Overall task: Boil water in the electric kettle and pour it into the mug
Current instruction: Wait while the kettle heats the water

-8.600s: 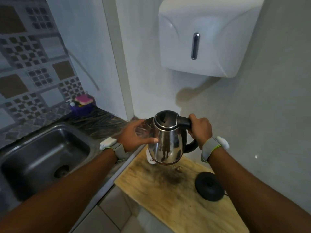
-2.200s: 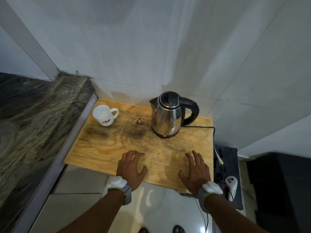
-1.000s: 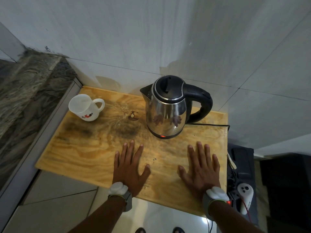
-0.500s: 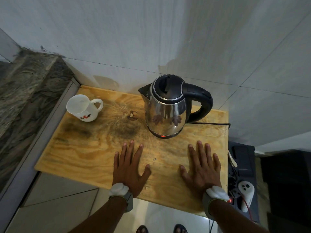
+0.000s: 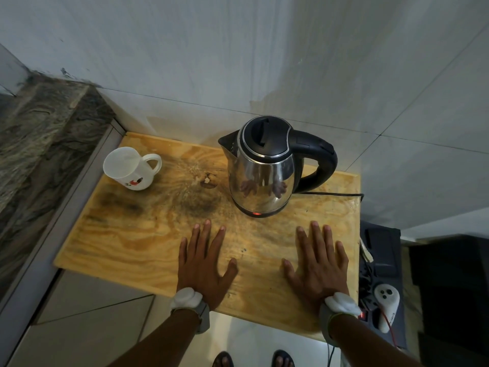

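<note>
Pale tiled wall behind, dark marbled counter (image 5: 39, 144) far left, and a wooden board (image 5: 127, 234) butted against it, scorched dark in the middle. White mug (image 5: 129, 168) stands upright at the board's back left corner, handle pointing right, small red print on its side, well apart from everything else. My left hand (image 5: 203, 266) lies flat on the board near the front edge, palm down, fingers spread, holding nothing. Steel kettle (image 5: 264, 176) sits on its base behind and between my hands, black lid closed, spout left, handle right, red light on at the bottom front; cord (image 5: 330, 193) runs off right. My right hand (image 5: 320, 263) is flat too, fingers splayed, empty, near the board's right edge. White bands on both wrists. Right of the board, lower down, a power strip (image 5: 381, 276) with a white controller (image 5: 387, 305) on it.
</note>
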Tool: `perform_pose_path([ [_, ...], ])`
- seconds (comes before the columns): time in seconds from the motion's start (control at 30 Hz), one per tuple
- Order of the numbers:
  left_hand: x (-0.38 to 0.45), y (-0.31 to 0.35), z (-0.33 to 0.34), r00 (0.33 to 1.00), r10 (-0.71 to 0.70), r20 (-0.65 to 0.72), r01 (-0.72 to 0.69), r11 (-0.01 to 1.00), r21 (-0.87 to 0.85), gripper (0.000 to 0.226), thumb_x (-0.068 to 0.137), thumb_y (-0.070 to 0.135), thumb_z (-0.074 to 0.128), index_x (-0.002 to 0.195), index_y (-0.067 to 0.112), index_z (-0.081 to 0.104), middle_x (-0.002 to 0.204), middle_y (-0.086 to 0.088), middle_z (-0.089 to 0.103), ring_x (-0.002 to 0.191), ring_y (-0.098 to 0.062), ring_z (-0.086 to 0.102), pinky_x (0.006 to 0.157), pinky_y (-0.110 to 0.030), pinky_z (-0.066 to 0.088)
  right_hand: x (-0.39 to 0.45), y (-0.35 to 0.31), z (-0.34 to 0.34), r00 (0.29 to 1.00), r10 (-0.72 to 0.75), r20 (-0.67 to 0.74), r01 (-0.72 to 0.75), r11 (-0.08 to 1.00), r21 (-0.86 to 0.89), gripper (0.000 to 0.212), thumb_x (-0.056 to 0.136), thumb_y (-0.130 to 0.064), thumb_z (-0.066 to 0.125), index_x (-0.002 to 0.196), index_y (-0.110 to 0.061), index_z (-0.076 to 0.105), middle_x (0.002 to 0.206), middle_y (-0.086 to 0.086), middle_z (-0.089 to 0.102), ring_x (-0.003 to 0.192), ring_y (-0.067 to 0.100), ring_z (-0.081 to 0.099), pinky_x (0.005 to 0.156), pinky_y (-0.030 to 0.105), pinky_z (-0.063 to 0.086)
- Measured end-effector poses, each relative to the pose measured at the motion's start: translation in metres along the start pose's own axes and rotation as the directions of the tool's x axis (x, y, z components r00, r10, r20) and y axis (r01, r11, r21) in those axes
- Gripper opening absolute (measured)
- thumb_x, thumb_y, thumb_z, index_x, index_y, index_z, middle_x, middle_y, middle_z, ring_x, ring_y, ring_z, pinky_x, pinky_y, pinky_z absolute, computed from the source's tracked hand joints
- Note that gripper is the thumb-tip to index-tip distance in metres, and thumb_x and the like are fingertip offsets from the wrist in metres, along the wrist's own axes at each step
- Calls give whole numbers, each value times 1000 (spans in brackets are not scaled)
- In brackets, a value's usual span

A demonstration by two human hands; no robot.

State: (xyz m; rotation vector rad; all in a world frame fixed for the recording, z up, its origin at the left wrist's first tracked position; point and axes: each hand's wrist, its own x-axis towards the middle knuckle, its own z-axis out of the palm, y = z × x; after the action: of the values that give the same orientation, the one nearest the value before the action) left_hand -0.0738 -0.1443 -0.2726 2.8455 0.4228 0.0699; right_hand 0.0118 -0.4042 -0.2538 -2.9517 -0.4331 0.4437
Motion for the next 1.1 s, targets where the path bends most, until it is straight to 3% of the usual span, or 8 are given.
perform_pose_path([
  [0.43, 1, -4, 5, 1000, -3, 7, 3, 1000, -3, 79, 84, 62, 49, 155, 40, 24, 167, 6, 14, 156, -20, 8, 124, -50, 13, -1, -2, -5, 1000, -4, 18, 4, 1000, -1, 85, 86, -76, 15, 152, -35, -17, 162, -1, -25, 147, 21, -27, 120, 51, -3],
  [0.77, 1, -4, 5, 1000, -5, 22, 4, 1000, 21, 79, 85, 62, 47, 156, 40, 20, 168, 7, 9, 157, -20, 5, 125, -47, 9, -5, -5, -8, 1000, -1, -28, 2, 1000, 24, 84, 87, -71, 25, 155, -32, -5, 165, 0, -14, 150, 22, -18, 120, 53, 5],
  [1.1, 0, -3, 3, 1000, -6, 18, 6, 1000, 13, 78, 86, 62, 46, 156, 40, 20, 168, 6, 11, 157, -19, 5, 125, -47, 10, -6, -7, -10, 1000, 2, -3, -2, 1000, 12, 84, 87, -72, 19, 154, -33, -10, 163, -1, -20, 148, 21, -23, 121, 52, 2],
])
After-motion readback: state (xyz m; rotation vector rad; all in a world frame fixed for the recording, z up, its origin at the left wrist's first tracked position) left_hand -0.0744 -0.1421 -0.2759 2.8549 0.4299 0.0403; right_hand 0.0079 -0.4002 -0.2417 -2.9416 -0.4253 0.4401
